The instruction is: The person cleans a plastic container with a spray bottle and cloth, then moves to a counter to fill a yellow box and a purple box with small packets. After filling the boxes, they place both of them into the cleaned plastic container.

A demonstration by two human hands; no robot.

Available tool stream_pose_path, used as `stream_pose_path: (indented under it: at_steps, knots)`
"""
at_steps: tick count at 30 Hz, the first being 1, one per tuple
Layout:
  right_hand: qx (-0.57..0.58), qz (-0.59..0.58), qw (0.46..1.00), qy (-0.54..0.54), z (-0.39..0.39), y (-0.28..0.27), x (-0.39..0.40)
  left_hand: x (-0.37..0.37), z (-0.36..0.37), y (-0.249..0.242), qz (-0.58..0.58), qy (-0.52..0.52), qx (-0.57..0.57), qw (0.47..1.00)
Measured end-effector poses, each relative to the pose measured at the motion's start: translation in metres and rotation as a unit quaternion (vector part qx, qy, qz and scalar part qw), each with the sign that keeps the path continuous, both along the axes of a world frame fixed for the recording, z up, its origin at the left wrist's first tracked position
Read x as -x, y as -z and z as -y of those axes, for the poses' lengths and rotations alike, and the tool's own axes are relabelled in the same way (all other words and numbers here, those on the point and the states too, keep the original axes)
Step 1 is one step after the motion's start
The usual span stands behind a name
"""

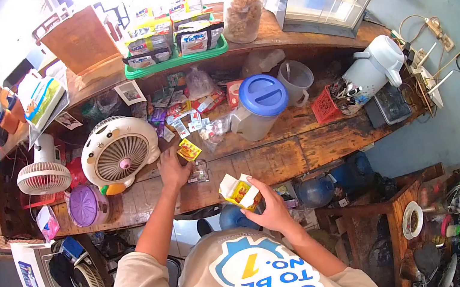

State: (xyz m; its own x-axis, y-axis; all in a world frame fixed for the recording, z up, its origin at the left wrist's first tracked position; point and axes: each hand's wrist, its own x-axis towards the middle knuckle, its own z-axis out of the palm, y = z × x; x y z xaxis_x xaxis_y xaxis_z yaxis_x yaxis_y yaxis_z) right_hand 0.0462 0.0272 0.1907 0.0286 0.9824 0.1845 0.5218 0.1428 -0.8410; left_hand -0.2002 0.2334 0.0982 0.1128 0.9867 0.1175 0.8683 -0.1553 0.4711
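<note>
My left hand [173, 170] is over the wooden counter, its fingers closed at the lower left edge of a small yellow sachet [188, 150]. Just below that sachet lies a flat clear packet [198, 172]. My right hand [269, 205] grips a small yellow carton [240, 192] in front of the counter's near edge. The carton's white top flaps stand open, and yellow shows inside it. Beyond my left hand is a spread of small sachets [181, 128] and packets. A clear plastic bag [217, 130] lies beside them.
A bear-shaped fan [121, 155], a white fan [44, 177] and a purple-lidded tub [87, 205] stand left. A blue-lidded pitcher [263, 104], a clear jug [296, 80], a red cutlery basket [326, 104] and a thermos [372, 68] stand right. A green tray [177, 62] of snacks sits on the shelf.
</note>
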Motion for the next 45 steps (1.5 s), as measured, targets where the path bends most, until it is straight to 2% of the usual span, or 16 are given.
stream_pose_path:
  at_steps: [1, 3, 4, 6, 7, 9, 14, 16, 17, 19, 24, 27, 28, 29, 31, 45]
  knots:
    - [-0.001, 0.005, 1.000, -0.006, 0.000, 0.002, 0.000, 0.002, 0.000, -0.001, 0.000, -0.001, -0.001, 1.000]
    - [-0.003, 0.010, 1.000, -0.012, -0.002, 0.005, -0.001, 0.008, 0.000, -0.003, 0.122, 0.040, -0.065, 0.990]
    - [0.000, 0.012, 1.000, -0.016, -0.002, 0.006, -0.001, 0.011, -0.001, -0.001, 0.121, 0.039, -0.065, 0.990]
    - [0.004, 0.013, 1.000, -0.021, -0.003, 0.006, 0.000, 0.016, -0.005, 0.010, 0.226, -0.005, -0.017, 0.974]
    - [0.010, 0.011, 1.000, -0.024, -0.004, 0.005, 0.000, 0.022, -0.008, 0.024, 0.225, -0.007, -0.016, 0.974]
    - [0.016, 0.009, 0.999, -0.028, -0.006, 0.005, -0.001, 0.029, -0.011, 0.038, 0.372, 0.006, 0.023, 0.928]
    - [0.023, 0.000, 0.999, -0.034, -0.009, 0.002, -0.003, 0.048, 0.000, 0.030, 0.282, -0.017, 0.104, 0.954]
    - [0.022, 0.002, 0.999, -0.035, -0.011, 0.003, -0.004, 0.040, 0.018, -0.013, 0.402, -0.058, 0.172, 0.898]
    - [0.020, 0.004, 0.999, -0.036, -0.011, 0.004, -0.004, 0.034, 0.027, -0.032, 0.401, -0.059, 0.173, 0.898]
    - [0.020, 0.004, 0.999, -0.037, -0.013, 0.004, -0.004, 0.024, 0.045, -0.063, 0.508, -0.028, 0.133, 0.851]
    - [0.015, 0.013, 0.999, -0.049, -0.024, 0.000, 0.001, 0.009, 0.075, -0.100, 0.538, 0.060, 0.169, 0.823]
    - [-0.011, 0.034, 0.997, -0.073, -0.037, -0.009, 0.006, -0.007, 0.095, -0.129, 0.508, 0.097, 0.147, 0.843]
    - [-0.045, 0.039, 0.996, -0.072, -0.041, -0.010, 0.009, -0.006, 0.098, -0.130, 0.444, 0.090, 0.130, 0.882]
    - [-0.080, 0.043, 0.993, -0.072, -0.045, -0.012, 0.013, -0.004, 0.104, -0.139, 0.444, 0.078, 0.126, 0.884]
    - [-0.091, 0.044, 0.991, -0.083, -0.053, -0.019, 0.020, -0.003, 0.111, -0.161, 0.312, 0.069, 0.122, 0.940]
    - [-0.137, 0.052, 0.971, -0.190, -0.076, -0.018, 0.054, 0.042, 0.141, -0.174, 0.237, -0.050, 0.109, 0.964]
